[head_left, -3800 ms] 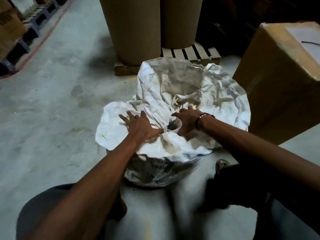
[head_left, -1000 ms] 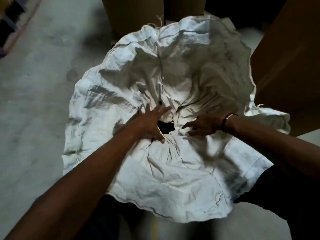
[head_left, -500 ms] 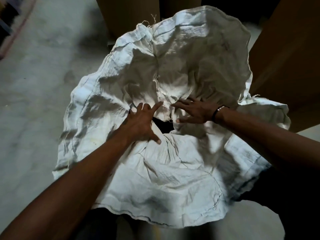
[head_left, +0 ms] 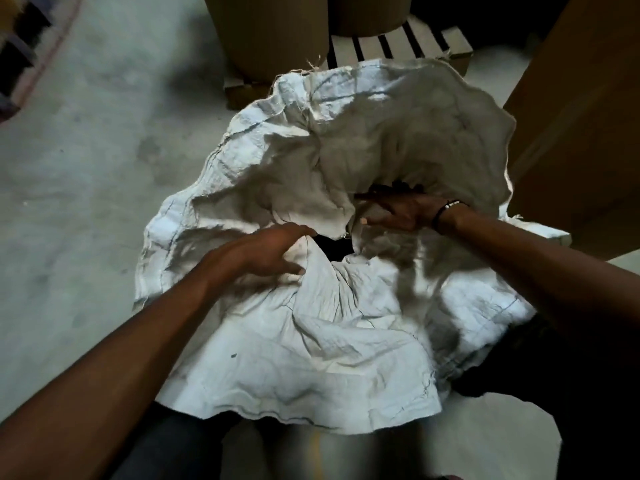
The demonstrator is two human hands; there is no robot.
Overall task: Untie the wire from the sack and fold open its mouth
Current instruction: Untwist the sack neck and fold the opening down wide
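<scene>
A white woven sack (head_left: 311, 341) stands on the concrete floor below me, its loose top spread out wide like a collar. A small dark opening (head_left: 332, 245) shows at the centre, and a second dark gap (head_left: 391, 188) shows farther back. My left hand (head_left: 266, 251) lies on the fabric at the opening's left edge, fingers apart and pressing the cloth. My right hand (head_left: 398, 211), with a dark wristband, lies flat on the fabric at the right of the opening, fingers stretched to the left. No wire is visible.
A large brown carton (head_left: 575, 133) stands close on the right, touching the sack's rim. Behind the sack are two big cardboard drums (head_left: 270, 29) on a wooden pallet (head_left: 398, 43). Bare concrete floor (head_left: 86, 168) stretches to the left. My dark trousers show below.
The view has pulled back a little. My right hand moved right and away from me, and the far fabric has lifted, widening the dark opening. My left hand slid slightly left.
</scene>
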